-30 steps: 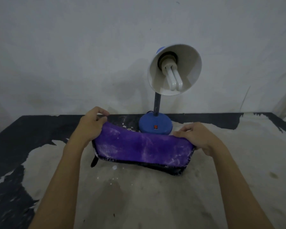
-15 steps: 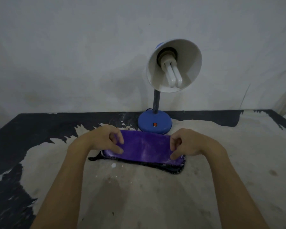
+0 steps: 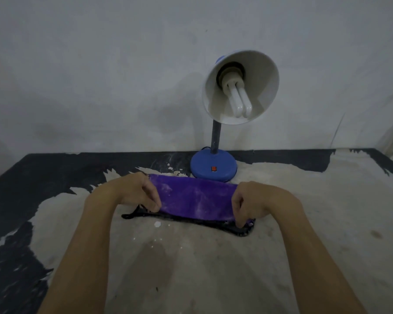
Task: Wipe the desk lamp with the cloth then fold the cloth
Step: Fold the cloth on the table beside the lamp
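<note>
Head view looks down on a worn table (image 3: 327, 223) whose dark coating has peeled away over most of the middle, leaving a pale, chalky, rough patch; black paint survives along the far edge and down the left side. Small white flakes lie scattered on the bare area in front of the cloth. Behind the table rises a plain whitish wall (image 3: 100, 75), stained and creased in places, dimly lit.

At the back of the table, close to the wall, stands the desk lamp (image 3: 213, 167): a round blue base with a small red switch, a dark upright stem, and a white-lined shade tilted toward the camera with a folded-tube bulb (image 3: 239, 100) inside, unlit.

Just in front of the lamp base lies the purple cloth (image 3: 195, 198), folded into a long strip across the table, with a dark edge showing along its near side and a dark loop sticking out at the left end. White dust streaks mark its surface.

The left hand (image 3: 136, 191) has its fingers curled down onto the left end of the cloth, pinching it. The right hand (image 3: 256, 200) is curled over the right end, fingertips seemingly pinching the near edge, though the grip is partly hidden by the knuckles. Both bare forearms reach in from the bottom of the frame.
</note>
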`<state>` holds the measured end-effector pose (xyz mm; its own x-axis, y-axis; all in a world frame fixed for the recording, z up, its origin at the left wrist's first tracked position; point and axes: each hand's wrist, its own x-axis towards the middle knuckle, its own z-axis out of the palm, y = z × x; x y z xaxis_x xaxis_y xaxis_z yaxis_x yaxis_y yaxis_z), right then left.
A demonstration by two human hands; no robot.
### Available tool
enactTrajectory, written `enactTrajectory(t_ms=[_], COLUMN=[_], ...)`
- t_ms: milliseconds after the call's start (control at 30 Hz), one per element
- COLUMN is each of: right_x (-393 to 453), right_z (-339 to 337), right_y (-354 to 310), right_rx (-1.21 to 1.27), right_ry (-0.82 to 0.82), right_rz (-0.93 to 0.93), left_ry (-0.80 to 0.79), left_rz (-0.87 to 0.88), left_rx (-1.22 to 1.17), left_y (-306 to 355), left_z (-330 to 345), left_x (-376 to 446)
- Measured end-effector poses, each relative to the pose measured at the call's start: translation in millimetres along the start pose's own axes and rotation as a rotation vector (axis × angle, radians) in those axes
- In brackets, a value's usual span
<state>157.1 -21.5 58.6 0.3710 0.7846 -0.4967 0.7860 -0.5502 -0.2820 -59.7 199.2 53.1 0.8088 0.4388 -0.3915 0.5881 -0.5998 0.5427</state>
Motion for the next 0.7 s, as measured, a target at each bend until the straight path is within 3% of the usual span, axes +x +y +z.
enactTrajectory(t_ms=[333, 700], right_x=[-9.8, -10.1], right_z=[-8.8, -6.1], right_y=[-4.5, -6.0], right_rx=[0.026, 0.061], right_ry=[-0.089, -0.154], right_rz=[-0.108, 0.003], left_ry=[-0.049, 0.044], left_rz=[-0.133, -0.097], left_rx=[0.046, -0.003], left_y=[-0.5, -11.4], left_z=[-3.4, -12.9], left_x=[-4.9, -13.3])
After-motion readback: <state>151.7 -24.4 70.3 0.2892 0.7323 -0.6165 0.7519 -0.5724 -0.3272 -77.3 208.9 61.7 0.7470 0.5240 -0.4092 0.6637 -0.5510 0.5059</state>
